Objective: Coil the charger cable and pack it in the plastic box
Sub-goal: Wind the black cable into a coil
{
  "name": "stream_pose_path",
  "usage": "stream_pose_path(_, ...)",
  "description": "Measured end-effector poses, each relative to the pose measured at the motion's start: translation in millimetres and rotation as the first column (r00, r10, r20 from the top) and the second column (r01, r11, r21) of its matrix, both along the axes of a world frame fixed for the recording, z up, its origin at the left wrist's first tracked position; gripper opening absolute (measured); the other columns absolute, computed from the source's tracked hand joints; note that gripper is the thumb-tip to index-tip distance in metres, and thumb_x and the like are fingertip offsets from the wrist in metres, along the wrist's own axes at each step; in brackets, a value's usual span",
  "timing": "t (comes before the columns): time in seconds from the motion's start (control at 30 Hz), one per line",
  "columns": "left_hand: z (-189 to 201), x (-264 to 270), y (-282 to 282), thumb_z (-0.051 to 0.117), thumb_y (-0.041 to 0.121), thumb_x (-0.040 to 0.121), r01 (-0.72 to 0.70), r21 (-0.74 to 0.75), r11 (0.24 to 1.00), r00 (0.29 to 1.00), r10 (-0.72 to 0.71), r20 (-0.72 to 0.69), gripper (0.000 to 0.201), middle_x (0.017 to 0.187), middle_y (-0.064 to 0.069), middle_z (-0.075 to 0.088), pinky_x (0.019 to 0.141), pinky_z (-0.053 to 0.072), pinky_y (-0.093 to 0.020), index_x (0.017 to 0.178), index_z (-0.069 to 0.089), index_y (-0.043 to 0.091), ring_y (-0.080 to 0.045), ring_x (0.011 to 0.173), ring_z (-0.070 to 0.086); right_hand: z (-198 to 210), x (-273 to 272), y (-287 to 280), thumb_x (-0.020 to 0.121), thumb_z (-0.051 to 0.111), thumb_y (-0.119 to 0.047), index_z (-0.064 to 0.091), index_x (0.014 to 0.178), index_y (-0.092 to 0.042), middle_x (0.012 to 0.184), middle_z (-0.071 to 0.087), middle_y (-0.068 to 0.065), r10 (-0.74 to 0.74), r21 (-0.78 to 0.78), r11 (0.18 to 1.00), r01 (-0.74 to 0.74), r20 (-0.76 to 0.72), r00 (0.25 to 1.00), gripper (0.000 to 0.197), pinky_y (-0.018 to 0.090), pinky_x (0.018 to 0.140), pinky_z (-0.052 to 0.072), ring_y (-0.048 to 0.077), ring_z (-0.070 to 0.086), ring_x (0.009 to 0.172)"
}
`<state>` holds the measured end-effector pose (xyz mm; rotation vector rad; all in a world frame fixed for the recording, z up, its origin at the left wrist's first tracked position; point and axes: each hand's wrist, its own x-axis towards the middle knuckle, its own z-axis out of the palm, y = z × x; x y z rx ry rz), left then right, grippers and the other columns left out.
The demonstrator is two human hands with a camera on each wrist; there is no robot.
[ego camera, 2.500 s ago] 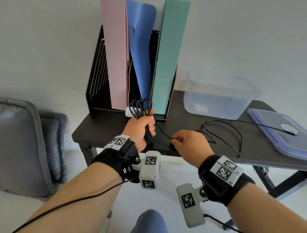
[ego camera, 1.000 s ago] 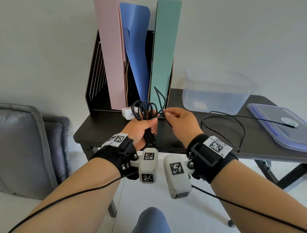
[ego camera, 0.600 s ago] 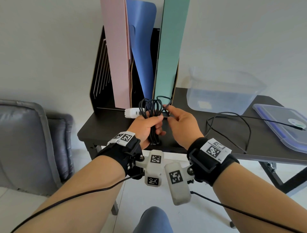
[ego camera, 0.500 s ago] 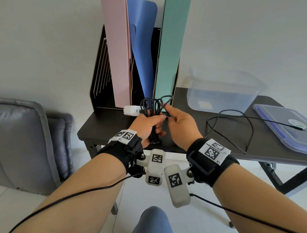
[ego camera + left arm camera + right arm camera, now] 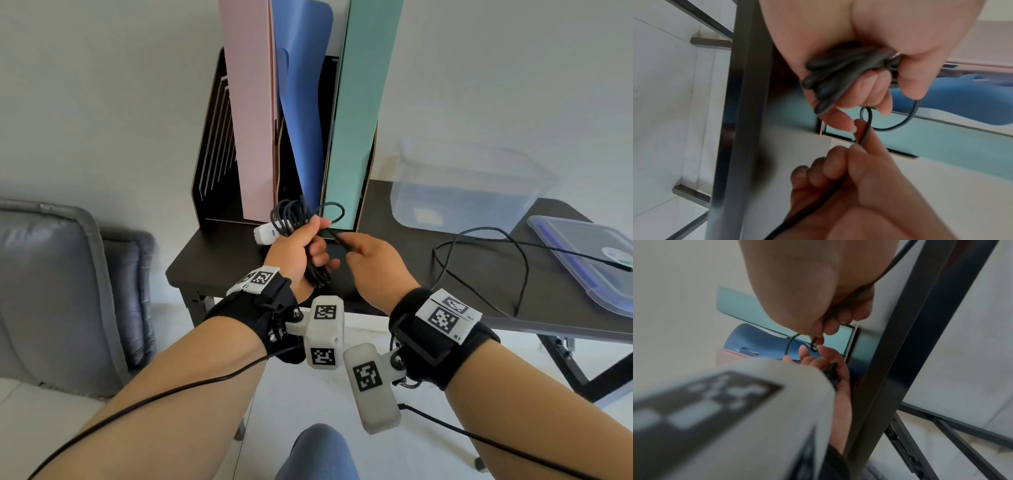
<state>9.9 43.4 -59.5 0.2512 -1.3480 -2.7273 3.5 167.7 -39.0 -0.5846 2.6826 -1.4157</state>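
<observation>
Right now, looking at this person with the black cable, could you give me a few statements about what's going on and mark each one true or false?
1. The left hand grips a bundle of coiled cable. True.
2. The right hand is empty. False: it pinches the loose cable strand beside the bundle.
3. The plastic box already holds the cable. False: no cable is in it; loose cable lies on the table.
4. The lid lies on the table, off the box. True.
5. The white charger plug sticks out beside the left hand. True.
</observation>
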Motion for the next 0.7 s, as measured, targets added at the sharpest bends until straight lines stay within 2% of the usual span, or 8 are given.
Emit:
stream_pose_path(0.1, -1, 0, 0, 0.045, 0.03, 0.096, -0.034, 0.033, 0.999, 0.999, 0.034, 0.007, 0.025, 0.046, 0.002, 0.039, 0.052, 0.048, -0.028, 0.082, 0.056, 0.012, -0.011, 0.039, 0.036, -1, 3, 2, 0.091, 0.035, 0.002, 0.059, 0.123, -0.02, 0.103, 0.063, -0.002, 0.013, -0.119, 0.993, -0.011, 0.01, 1.0, 0.046, 0.0, 0.063, 0.039, 0.001, 0.054, 0.074)
stream_pose_path(0.23, -1, -2, 2, 0.048, 0.029, 0.095, -0.061, -0.01, 0.998, 0.997, 0.061, 0.043, 0.024, 0.046, 0.001, 0.041, 0.048, 0.043, -0.026, 0.079, 0.052, 0.011, -0.013, 0.038, 0.037, -1, 4, 7, 0.094, 0.035, -0.002, 0.057, 0.126, -0.027, 0.099, 0.063, -0.005, 0.062, -0.055, 0.996, -0.064, -0.039, 0.997, 0.046, 0.004, 0.062, 0.038, -0.007, 0.053, 0.064)
stream_pose_path(0.37, 3, 0, 2, 0.048, 0.029, 0.095, 0.015, -0.055, 0.998, 0.997, -0.011, 0.074, 0.026, 0.051, -0.001, 0.043, 0.051, 0.046, -0.027, 0.09, 0.061, 0.006, -0.012, 0.04, 0.042, 7, 7, 13, 0.095, 0.032, 0.001, 0.055, 0.129, -0.024, 0.071, 0.05, -0.015, 0.116, 0.04, 0.993, -0.114, -0.064, 0.991, 0.048, 0.002, 0.049, 0.035, -0.016, 0.048, 0.045)
stream_pose_path(0.47, 5, 1, 0, 0.049, 0.019, 0.094, 0.065, -0.036, 0.997, 0.996, -0.062, 0.069, 0.021, 0.064, -0.003, 0.053, 0.053, 0.05, -0.026, 0.092, 0.065, 0.006, -0.009, 0.043, 0.049, 12, 7, 17, 0.095, 0.032, 0.001, 0.055, 0.129, -0.024, 0.078, 0.055, -0.019, 0.125, 0.102, 0.988, -0.115, -0.101, 0.987, 0.047, 0.001, 0.05, 0.036, -0.021, 0.047, 0.047)
stream_pose_path(0.53, 7, 1, 3, 0.047, 0.006, 0.093, 0.054, -0.035, 0.998, 0.998, -0.053, 0.032, 0.018, 0.074, -0.004, 0.066, 0.053, 0.051, -0.023, 0.09, 0.065, 0.009, -0.007, 0.046, 0.053, 12, 5, 21, 0.095, 0.033, -0.001, 0.056, 0.129, -0.025, 0.083, 0.06, -0.014, 0.122, 0.142, 0.984, -0.108, -0.098, 0.988, 0.047, 0.003, 0.047, 0.036, -0.016, 0.046, 0.043)
stream_pose_path(0.57, 8, 1, 6, 0.046, 0.001, 0.092, 0.039, -0.037, 0.999, 0.999, -0.038, 0.018, 0.021, 0.078, -0.002, 0.07, 0.052, 0.049, -0.022, 0.089, 0.065, 0.011, -0.006, 0.045, 0.052, 11, 4, 22, 0.095, 0.034, -0.002, 0.057, 0.128, -0.025, 0.075, 0.058, -0.013, 0.109, 0.153, 0.984, -0.095, -0.086, 0.99, 0.047, 0.005, 0.045, 0.036, -0.011, 0.045, 0.039)
stream_pose_path(0.63, 11, 2, 11, 0.045, -0.005, 0.089, 0.001, -0.044, 0.999, 1.0, -0.001, -0.012, 0.024, 0.079, 0.0, 0.07, 0.052, 0.044, -0.023, 0.085, 0.063, 0.01, -0.006, 0.043, 0.047, 11, 3, 25, 0.095, 0.036, -0.003, 0.058, 0.126, -0.025, 0.062, 0.049, -0.014, 0.08, 0.151, 0.986, -0.07, -0.059, 0.995, 0.044, 0.007, 0.042, 0.034, -0.005, 0.043, 0.035)
stream_pose_path(0.7, 14, 2, 13, 0.044, -0.007, 0.088, -0.018, -0.05, 0.999, 0.999, 0.016, -0.046, 0.023, 0.077, 0.0, 0.066, 0.053, 0.042, -0.024, 0.087, 0.061, 0.009, -0.007, 0.042, 0.045, 11, 2, 27, 0.095, 0.037, -0.003, 0.059, 0.125, -0.024, 0.06, 0.048, -0.013, 0.063, 0.132, 0.99, -0.056, -0.047, 0.997, 0.043, 0.007, 0.04, 0.032, -0.002, 0.041, 0.033)
